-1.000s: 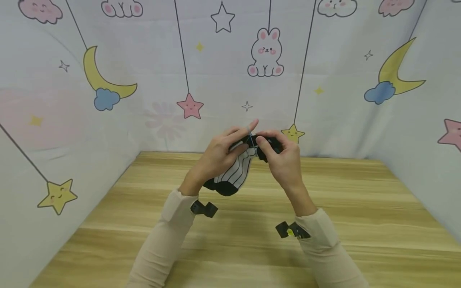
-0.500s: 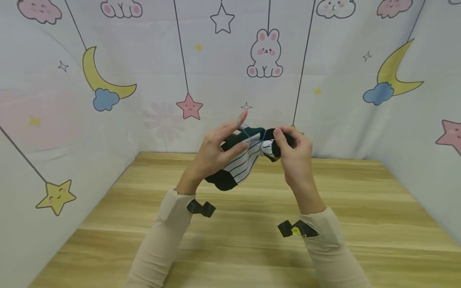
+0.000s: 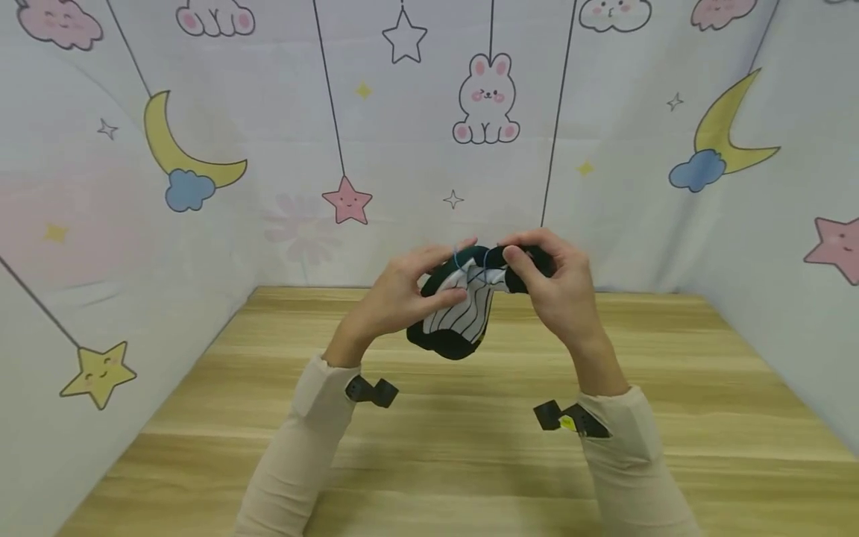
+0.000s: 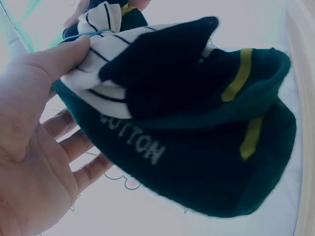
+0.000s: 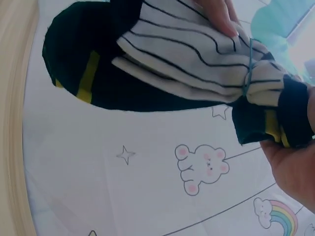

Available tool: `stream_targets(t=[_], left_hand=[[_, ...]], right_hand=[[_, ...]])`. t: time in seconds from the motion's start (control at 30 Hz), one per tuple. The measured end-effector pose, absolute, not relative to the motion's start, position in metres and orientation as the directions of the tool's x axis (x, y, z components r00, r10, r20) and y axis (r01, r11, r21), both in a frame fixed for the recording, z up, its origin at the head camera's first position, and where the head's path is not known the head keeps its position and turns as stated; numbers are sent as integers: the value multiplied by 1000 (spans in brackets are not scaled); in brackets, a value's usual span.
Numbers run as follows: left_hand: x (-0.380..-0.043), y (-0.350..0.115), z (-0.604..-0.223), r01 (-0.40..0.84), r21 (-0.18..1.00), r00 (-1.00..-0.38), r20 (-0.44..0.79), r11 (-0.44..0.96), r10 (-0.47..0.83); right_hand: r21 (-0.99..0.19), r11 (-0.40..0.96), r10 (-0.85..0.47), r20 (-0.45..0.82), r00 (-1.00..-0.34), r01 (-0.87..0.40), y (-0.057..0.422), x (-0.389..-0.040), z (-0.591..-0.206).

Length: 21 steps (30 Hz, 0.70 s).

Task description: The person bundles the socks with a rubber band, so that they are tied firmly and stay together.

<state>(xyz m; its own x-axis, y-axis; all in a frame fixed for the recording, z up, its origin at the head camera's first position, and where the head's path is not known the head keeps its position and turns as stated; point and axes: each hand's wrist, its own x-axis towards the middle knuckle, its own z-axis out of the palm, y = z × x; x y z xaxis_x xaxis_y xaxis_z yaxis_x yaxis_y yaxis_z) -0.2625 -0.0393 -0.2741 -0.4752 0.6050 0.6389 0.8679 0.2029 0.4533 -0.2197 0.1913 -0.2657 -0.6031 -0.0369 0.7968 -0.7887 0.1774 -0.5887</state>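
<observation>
A bundle of socks [image 3: 463, 313] hangs above the table, white with dark stripes and dark toe ends. Dark green fabric with yellow bars and the word COTTON shows on the socks [image 4: 211, 162] in the left wrist view. My left hand [image 3: 403, 294] holds the bundle's middle between thumb and fingers. At its dark upper end, my right hand [image 3: 560, 291] pinches the fabric. A thin blue elastic band [image 5: 249, 69] circles the gathered neck between the hands; another strand lies by my left fingertips. The bundle partly hides the fingers behind it.
Below the hands spreads a wood-grain table [image 3: 429, 462]. White fabric walls [image 3: 416, 134] with printed moons, stars and a rabbit stand behind and at both sides. Small black cameras [image 3: 372, 391] sit on both wrists.
My right hand has moved right with the upper end of the socks. My left index finger has come down from its raised position, and the bundle's toes have swung right.
</observation>
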Motion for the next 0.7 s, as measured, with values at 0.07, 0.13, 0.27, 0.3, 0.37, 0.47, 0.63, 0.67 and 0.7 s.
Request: stream_targets(t=[0.07,0.13,0.27,0.3,0.37,0.47,0.63,0.67,0.7], left_hand=[[-262,-40,-276,866,461,-475,636,194,608],[-262,-41,-277,863,470,-476,634,185,609],[-262,-42,-278,852,489,-494,631,188,598],[-262,-43,-278,848,496,-500,631,186,594],[-262,-43,-277,847,499,-502,637,184,585],[-263,-44,-276,851,491,-501,648,189,574],[-264,-47,-273,827,522,-537,621,211,570],[-263,-48,-272,818,534,-548,608,215,574],[-263,-50,-271,811,542,-556,596,221,579]], right_hand=[[-562,177,-84,809,-581,-808,192,-220,-266],[-535,184,-109,823,-558,-825,192,-220,-267],[-508,202,-134,832,-538,-837,189,-220,-268],[-508,207,-135,832,-538,-836,189,-220,-268],[-505,211,-141,832,-537,-837,188,-219,-267],[-492,214,-153,836,-527,-844,188,-219,-266],[-438,166,-235,852,-467,-883,186,-219,-263],[-429,152,-254,854,-454,-891,185,-219,-263],[-420,142,-272,854,-443,-897,184,-219,-263]])
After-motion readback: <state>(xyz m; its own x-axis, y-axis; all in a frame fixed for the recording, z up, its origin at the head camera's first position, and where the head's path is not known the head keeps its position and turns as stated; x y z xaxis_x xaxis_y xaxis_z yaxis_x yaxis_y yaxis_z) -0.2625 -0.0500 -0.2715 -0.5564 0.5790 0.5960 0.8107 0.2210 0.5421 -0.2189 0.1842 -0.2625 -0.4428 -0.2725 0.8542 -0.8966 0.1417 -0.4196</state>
